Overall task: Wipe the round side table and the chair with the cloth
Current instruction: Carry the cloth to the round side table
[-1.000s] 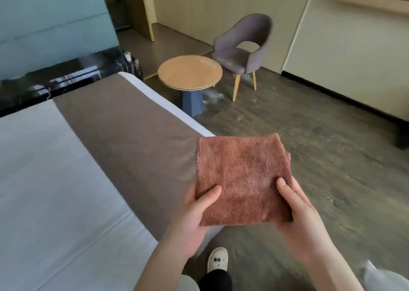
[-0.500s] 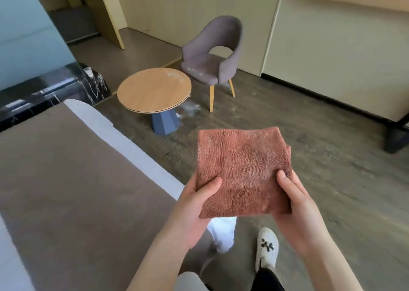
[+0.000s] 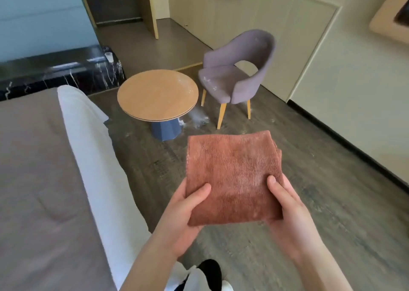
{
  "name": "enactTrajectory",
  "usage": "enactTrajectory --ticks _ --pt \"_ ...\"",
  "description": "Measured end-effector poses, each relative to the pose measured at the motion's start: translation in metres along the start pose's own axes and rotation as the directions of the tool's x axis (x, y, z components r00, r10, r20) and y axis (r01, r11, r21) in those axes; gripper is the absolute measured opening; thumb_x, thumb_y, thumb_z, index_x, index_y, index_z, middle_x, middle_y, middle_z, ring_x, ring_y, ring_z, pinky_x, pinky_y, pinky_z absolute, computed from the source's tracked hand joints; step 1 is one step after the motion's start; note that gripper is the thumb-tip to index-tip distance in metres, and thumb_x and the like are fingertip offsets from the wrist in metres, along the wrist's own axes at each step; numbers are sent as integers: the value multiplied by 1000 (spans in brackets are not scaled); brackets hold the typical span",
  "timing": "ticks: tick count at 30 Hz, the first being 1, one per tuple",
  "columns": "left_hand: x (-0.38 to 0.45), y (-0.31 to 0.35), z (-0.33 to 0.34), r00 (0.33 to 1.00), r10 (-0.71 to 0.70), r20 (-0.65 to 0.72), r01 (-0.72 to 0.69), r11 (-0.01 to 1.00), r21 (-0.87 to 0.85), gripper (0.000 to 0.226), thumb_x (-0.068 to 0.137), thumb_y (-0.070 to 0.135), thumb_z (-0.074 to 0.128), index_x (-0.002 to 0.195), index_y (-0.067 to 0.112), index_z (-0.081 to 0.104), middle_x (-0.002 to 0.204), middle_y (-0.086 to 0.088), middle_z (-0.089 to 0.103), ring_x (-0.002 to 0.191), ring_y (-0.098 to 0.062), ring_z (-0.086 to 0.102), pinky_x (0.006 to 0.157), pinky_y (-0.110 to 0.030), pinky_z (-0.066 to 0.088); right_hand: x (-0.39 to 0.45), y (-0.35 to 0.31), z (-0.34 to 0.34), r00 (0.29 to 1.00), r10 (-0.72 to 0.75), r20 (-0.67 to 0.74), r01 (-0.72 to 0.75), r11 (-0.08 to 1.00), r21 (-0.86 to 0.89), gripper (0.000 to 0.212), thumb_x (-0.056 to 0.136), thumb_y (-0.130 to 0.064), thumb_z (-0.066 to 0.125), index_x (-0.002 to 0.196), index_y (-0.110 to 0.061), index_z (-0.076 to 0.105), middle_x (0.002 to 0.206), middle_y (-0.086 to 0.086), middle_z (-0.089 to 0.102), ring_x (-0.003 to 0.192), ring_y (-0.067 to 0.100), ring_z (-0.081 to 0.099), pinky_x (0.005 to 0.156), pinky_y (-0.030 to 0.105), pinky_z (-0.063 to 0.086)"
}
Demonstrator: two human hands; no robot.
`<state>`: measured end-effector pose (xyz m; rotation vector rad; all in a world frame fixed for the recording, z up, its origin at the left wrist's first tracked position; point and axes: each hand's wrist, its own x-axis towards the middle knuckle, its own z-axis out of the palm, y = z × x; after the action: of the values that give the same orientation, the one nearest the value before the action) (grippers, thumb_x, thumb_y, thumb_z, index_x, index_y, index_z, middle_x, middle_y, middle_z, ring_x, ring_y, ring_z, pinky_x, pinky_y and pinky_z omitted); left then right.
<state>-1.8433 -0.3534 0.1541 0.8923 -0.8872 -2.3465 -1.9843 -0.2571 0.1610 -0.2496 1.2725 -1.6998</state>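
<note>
A bed point(image 3: 44, 180) with a brown cover fills the lower left. A black marble ledge point(image 3: 55, 71) at upper left carries a small cup point(image 3: 109, 56).

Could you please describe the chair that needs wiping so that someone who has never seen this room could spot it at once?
Start from the bed on the left and look past its far corner to the round wooden table. The chair stands just to the right of it, near the pale wall. It is the only seat in view: grey fabric, a curved back with an opening, light wooden legs, and whitish smears on the seat.
</note>
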Motion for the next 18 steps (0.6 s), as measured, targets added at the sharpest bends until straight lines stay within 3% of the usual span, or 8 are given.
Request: enactTrajectory --ticks 3,9,18 --pt "44 11 11 999 19 -35 -19 1000 -3 32 68 14 58 96 27 62 82 7 78 77 -12 74 66 -31 58 48 -18 -6 999 34 32 -33 999 -23 35 75 -28 54 108 -28 66 107 -5 73 99 8 67 68 22 57" --pt "152 48 14 983 83 -161 -89 996 -28 24 84 7 53 95 26 62 78 8 77 74 -10 73 71 -35 53 171 -47 10 992 89 88 -83 994 -73 42 75 -29 54 116 -27 62 113 -5 71 106 11 65 81 34 50" --pt "331 183 -17 966 145 -215 -145 989 20 26 79 13 59 99 29 60 82 11 77 82 -12 72 71 -34 55 387 -96 98 977 131 169 -124 991 -53 39 73 -27 54 112 -25 63 106 -5 74 96 10 69 69 26 55"
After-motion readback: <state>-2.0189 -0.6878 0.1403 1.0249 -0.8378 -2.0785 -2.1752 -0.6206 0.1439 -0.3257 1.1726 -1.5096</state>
